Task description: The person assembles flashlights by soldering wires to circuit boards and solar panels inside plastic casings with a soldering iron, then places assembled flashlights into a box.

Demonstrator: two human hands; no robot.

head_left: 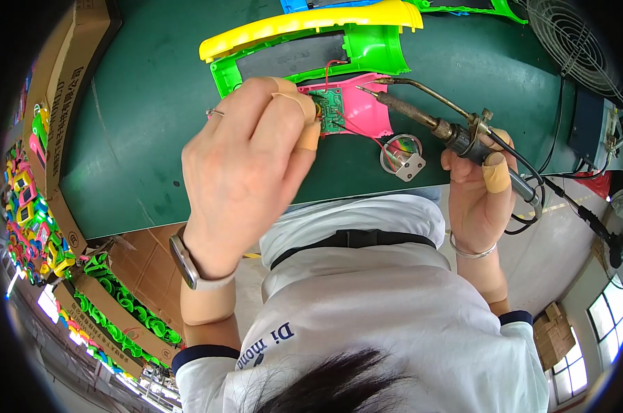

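Left hand (246,151): fingers bent and drawn narrow at the left edge of the green circuit board (332,110). Tan covers are seen on some fingers; the tips are hidden, so whether board or wire is pinched cannot be told. Right hand (487,199): closed around the dark handle of the soldering iron (456,141), palm partly upturned, tip pointed toward the board but apart from it.

The iron is judged moderately light, stiff, and slightly front-heavy with its clamped metal tube (435,95). To be held by the handle only; metal ahead of it to be treated as hot. Some drag is to be expected from the cable.

The board lies on the pink shell (370,107). Judged light, rigid, brittle at the joints; best taken by its edges. The shell looks thin, smooth, somewhat springy, apt to slide; best steadied by the rim.

Red wires (356,129) are run from the board to a round part (402,148) with a metal bracket, near the shell on the counter (132,138). Wires soft, easily tugged loose; the round part better lifted by its bracket.

Farther out: green shell (387,51), yellow shell (304,29) alongside, both seemingly light, hollow plastic.
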